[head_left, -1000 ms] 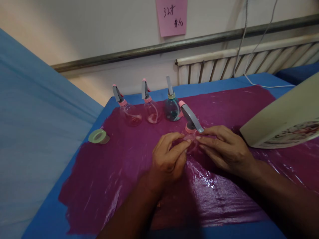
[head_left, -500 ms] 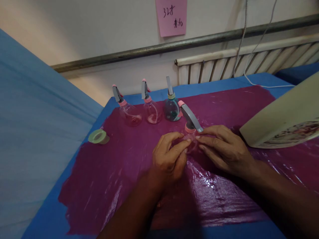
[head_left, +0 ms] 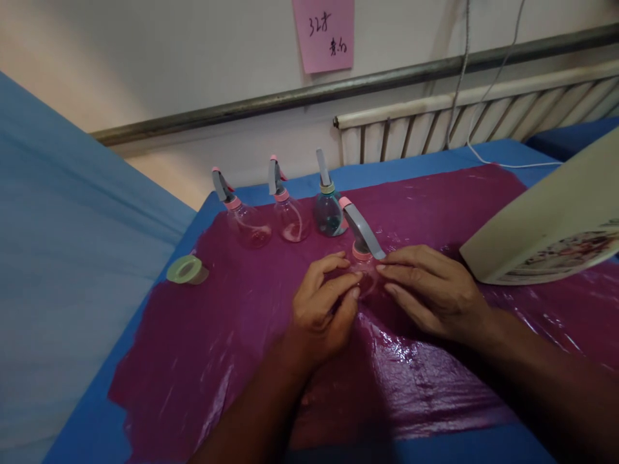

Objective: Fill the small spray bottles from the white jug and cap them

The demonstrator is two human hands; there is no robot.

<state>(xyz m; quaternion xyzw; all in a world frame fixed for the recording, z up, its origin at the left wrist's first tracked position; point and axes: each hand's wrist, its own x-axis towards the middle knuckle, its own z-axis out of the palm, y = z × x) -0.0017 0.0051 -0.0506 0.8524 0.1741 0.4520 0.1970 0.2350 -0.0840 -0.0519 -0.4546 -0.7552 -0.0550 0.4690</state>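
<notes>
A small clear pink spray bottle with a grey trigger head stands on the purple plastic sheet. Both my hands cup its round body. My left hand wraps the left side with curled fingers. My right hand presses the right side, fingers together and nearly straight. The bottle's body is mostly hidden between my fingers. Behind it stand two more pink spray bottles and a teal one in a row.
A green roll of tape lies at the sheet's left edge. A large cream-coloured object leans in at the right. Blue cloth covers the table and the left side. A radiator and a pink note are on the wall.
The view has shifted slightly, moving everything a little left and up. My hands stay cupped on the same bottle with almost no change in grip.
</notes>
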